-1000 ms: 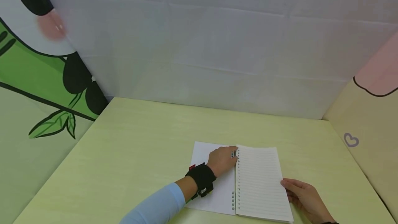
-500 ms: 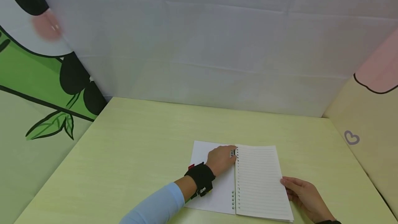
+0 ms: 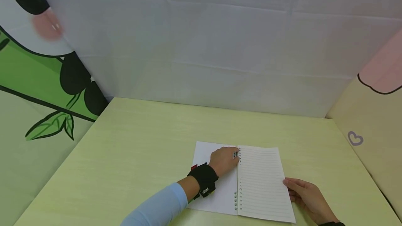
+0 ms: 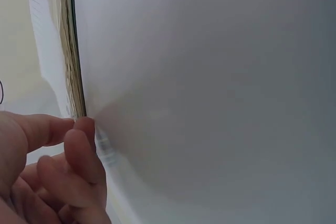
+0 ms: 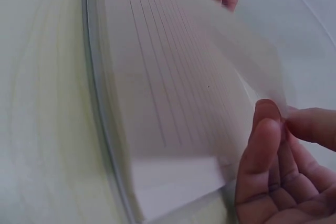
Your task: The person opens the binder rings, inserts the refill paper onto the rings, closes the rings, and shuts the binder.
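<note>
An open loose-leaf notebook (image 3: 220, 196) lies on the table, its blank white inner side at left and its lined sheets (image 3: 262, 180) at right. My left hand (image 3: 223, 160) pinches the far end of the binding between thumb and fingers; the left wrist view shows its fingertips against the edge of the page stack (image 4: 68, 40). At the right edge of the sheets, my right hand (image 3: 309, 198) pinches a thin page (image 5: 252, 56) between thumb and finger. That page bows up off the lined sheet beneath in the right wrist view. My left hand covers the upper rings; several lower ones show.
The pale yellow table (image 3: 150, 142) extends around the notebook. A grey-white sheet wall (image 3: 201, 44) stands behind it, with printed side panels (image 3: 370, 159) at left and right. A black strap (image 3: 204, 180) wraps my left wrist.
Both hands keep nearly the same place on the notebook. Along the lower binding and bottom right corner, the sheets look slightly shifted. The head view has moved a little.
</note>
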`<state>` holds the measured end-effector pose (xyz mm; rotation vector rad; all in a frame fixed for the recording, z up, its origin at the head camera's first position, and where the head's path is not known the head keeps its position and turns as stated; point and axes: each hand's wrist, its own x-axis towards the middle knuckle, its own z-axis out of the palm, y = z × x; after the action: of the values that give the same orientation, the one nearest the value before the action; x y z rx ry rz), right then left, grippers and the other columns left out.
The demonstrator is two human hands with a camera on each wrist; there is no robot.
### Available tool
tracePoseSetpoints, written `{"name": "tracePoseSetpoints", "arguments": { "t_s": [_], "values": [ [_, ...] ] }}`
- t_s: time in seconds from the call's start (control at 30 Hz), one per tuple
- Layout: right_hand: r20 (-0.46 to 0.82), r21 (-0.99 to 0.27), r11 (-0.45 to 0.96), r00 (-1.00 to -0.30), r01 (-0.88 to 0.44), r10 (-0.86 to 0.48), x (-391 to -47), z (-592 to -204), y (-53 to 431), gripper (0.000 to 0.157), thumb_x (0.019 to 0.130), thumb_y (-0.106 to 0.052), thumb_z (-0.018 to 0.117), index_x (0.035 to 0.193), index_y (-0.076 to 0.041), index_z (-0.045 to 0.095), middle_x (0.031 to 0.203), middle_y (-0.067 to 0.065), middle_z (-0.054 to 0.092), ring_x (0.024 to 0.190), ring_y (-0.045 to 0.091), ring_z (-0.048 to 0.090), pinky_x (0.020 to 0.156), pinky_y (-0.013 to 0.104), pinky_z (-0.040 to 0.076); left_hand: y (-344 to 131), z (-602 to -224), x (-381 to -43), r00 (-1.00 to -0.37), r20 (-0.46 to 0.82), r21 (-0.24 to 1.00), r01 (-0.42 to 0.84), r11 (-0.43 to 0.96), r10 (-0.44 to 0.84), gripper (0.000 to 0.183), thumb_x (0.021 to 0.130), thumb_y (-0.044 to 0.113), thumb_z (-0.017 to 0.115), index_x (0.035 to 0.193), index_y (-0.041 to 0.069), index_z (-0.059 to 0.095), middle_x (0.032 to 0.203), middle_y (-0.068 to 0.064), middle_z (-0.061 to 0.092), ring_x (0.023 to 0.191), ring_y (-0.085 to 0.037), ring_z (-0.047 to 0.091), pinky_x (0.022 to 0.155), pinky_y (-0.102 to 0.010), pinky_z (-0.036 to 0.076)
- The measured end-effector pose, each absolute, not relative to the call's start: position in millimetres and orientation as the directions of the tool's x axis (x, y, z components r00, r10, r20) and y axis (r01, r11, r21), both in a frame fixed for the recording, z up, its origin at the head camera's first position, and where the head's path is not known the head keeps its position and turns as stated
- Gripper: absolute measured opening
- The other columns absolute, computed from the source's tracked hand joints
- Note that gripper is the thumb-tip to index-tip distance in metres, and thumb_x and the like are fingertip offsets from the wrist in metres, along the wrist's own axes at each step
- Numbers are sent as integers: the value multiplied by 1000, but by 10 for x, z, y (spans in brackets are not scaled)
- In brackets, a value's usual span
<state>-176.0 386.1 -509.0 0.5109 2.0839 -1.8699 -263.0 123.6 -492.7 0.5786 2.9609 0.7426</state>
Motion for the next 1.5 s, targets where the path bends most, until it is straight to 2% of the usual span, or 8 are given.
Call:
{"name": "tracePoseSetpoints", "arguments": {
  "t_s": [0.2, 0.37, 0.9, 0.97, 1.13, 1.3, 1.4, 1.5],
  "values": [
    [-444, -889, 89, -893, 449, 74, -1757, -5062, 3868, 24, 90, -25, 65, 103, -6, 71, 76, -10, 71, 72, 9, 61, 60, 19, 53, 1243, -4898, -2612, -925, 58, 432, 362, 826, 375, 33, 91, 22, 60, 121, 11, 69, 120, -8, 73, 104, -25, 66, 77, -42, 58],
    [-440, -891, 91, -895, 445, 66, -1742, -5078, 3873, 24, 91, -21, 64, 104, -2, 71, 74, -9, 71, 70, 9, 61, 58, 19, 54, 1253, -4885, -2603, -925, 55, 425, 362, 830, 375, 33, 91, 22, 60, 122, 11, 69, 122, -8, 72, 105, -25, 66, 78, -42, 58],
    [-414, -878, 213, -904, 428, 111, -1725, -5043, 3790, 42, 89, -22, 66, 115, 12, 63, 71, -7, 67, 67, 9, 59, 57, 18, 54, 1265, -4903, -2607, -921, 43, 403, 370, 837, 386, 34, 91, 23, 61, 122, 13, 69, 120, -8, 73, 104, -24, 66, 77, -42, 59],
    [-410, -887, 196, -908, 418, 84, -1711, -5040, 3796, 40, 90, -21, 66, 115, 10, 63, 73, -8, 67, 68, 9, 59, 59, 18, 54, 1269, -4898, -2606, -920, 41, 397, 372, 839, 389, 34, 91, 22, 61, 123, 13, 69, 118, -8, 74, 103, -24, 67, 75, -41, 59],
    [-407, -912, 61, -913, 405, -17, -1694, -5015, 3856, 16, 94, -22, 60, 99, -12, 72, 77, -12, 70, 72, 8, 60, 62, 19, 54, 1271, -4890, -2599, -917, 41, 382, 382, 842, 398, 33, 92, 22, 60, 122, 13, 69, 117, -8, 74, 103, -22, 67, 75, -39, 59],
    [-321, -915, -170, -917, 365, -238, -1675, -5014, 3921, 27, 100, -15, 48, 95, -24, 73, 86, -11, 75, 78, 5, 64, 65, 18, 55, 1271, -4912, -2602, -914, 48, 363, 391, 846, 402, 32, 92, 22, 60, 121, 13, 71, 116, -6, 75, 104, -19, 66, 75, -36, 59],
    [-311, -922, -161, -922, 351, -230, -1688, -5028, 3895, 25, 101, -16, 46, 101, -21, 71, 88, -12, 75, 80, 6, 65, 66, 19, 56, 1264, -4915, -2599, -913, 56, 362, 396, 844, 405, 31, 92, 22, 60, 120, 13, 71, 116, -6, 75, 104, -19, 66, 75, -37, 59],
    [-378, -926, 20, -922, 377, -86, -1716, -5039, 3817, 32, 98, -24, 53, 122, -4, 62, 89, -12, 73, 81, 7, 64, 66, 22, 55, 1256, -4919, -2598, -910, 67, 359, 405, 841, 409, 31, 92, 22, 60, 119, 13, 72, 114, -6, 75, 103, -19, 67, 76, -37, 59]
  ]
}}
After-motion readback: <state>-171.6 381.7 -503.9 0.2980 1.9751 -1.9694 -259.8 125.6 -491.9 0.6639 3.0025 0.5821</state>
